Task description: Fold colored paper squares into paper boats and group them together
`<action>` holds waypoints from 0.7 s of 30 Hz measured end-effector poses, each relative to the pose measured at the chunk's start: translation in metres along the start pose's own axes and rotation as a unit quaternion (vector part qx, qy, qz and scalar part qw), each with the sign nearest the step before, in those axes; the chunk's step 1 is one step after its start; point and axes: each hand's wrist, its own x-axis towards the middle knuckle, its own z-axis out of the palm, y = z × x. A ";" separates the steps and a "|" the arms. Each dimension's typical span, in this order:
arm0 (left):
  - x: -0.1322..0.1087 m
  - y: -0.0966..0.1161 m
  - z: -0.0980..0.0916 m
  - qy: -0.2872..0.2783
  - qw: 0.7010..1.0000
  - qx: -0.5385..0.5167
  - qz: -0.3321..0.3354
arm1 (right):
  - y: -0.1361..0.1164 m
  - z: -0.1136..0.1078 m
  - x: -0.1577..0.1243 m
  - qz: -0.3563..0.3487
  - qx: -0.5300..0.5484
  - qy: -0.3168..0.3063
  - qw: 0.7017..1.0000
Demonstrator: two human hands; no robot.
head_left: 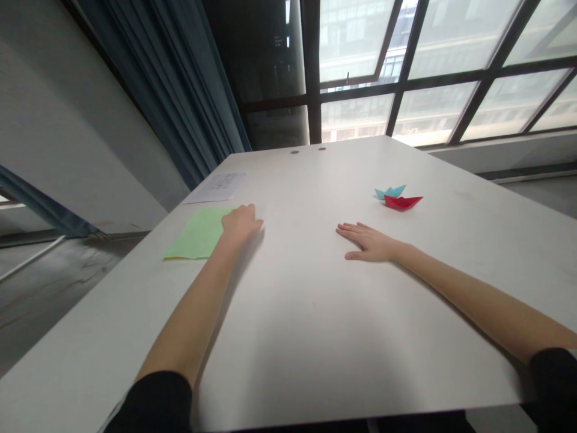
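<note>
My left hand point(242, 221) rests at the right edge of a stack of green paper point(198, 234), covering its far right corner. Its fingers are curled with the thumb out to the right, and the fingertips are hidden, so any grip on the paper does not show. My right hand point(369, 242) lies flat on the white table point(297, 313), palm down, fingers stretched and thumb apart, holding nothing. Beyond it sit two folded paper boats, a red boat point(402, 203) in front and a light blue boat point(390, 192) just behind.
A printed white sheet point(217, 186) lies past the green paper near the left table edge. Two round dark spots point(294, 152) mark the far end. A blue curtain point(166, 78) and large windows point(356, 42) stand beyond the table.
</note>
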 end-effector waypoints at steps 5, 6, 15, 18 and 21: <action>0.010 -0.041 0.006 -0.119 0.988 0.036 -0.092 | -0.003 -0.003 -0.001 0.003 0.007 0.002 1.000; 0.011 -0.046 0.008 -0.133 0.987 0.034 -0.087 | -0.003 -0.003 0.000 0.003 0.007 0.002 1.000; 0.021 -0.078 0.013 -0.189 0.981 0.005 -0.035 | -0.009 -0.005 0.002 0.005 0.008 0.005 1.000; 0.024 -0.087 0.013 -0.206 0.978 -0.010 -0.016 | -0.012 -0.006 0.002 0.007 0.009 0.003 1.000; 0.024 -0.088 0.011 -0.171 0.985 0.004 -0.009 | -0.014 -0.007 0.002 0.011 0.011 0.003 1.000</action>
